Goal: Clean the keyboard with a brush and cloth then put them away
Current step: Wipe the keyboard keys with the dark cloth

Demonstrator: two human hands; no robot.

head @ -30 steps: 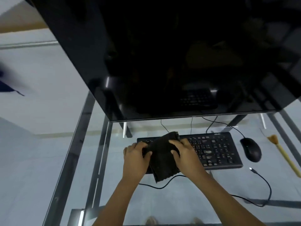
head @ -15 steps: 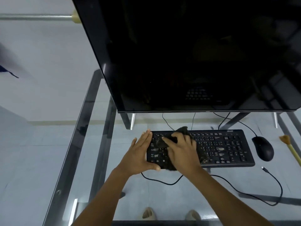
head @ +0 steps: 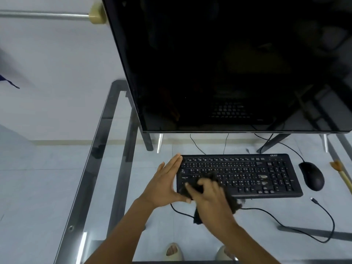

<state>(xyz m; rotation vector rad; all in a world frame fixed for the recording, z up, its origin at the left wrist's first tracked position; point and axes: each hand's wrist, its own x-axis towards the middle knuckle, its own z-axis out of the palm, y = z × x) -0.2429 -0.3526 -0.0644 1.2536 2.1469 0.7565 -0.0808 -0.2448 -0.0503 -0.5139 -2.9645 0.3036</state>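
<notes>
Reaching up from the bottom of the frame, two bare forearms converge on the near left end of a black full-size keyboard (head: 240,175) lying on a clear glass surface (head: 106,187) with a metal frame. Through the glass at the bottom edge, two feet in pale sandals (head: 174,252) show on the tiled floor. The right hand (head: 211,199), somewhat blurred, has its fingers curled over a dark cloth (head: 200,216), pressing it onto the keys at the keyboard's lower left; part of the cloth hangs off the keyboard's near edge onto the glass. The left hand (head: 165,184) lies flat and open against the keyboard's left end, fingers straight and pointing away, thumb stretched along the near corner. A thin black cable (head: 285,224) loops across the glass right of the arms. Right of the keyboard sits a black computer mouse (head: 312,176), and at the right edge of the frame lies a brush with a pale wooden handle and tan bristles (head: 341,171). Behind the keyboard a large dark monitor (head: 228,63) fills the upper right.
</notes>
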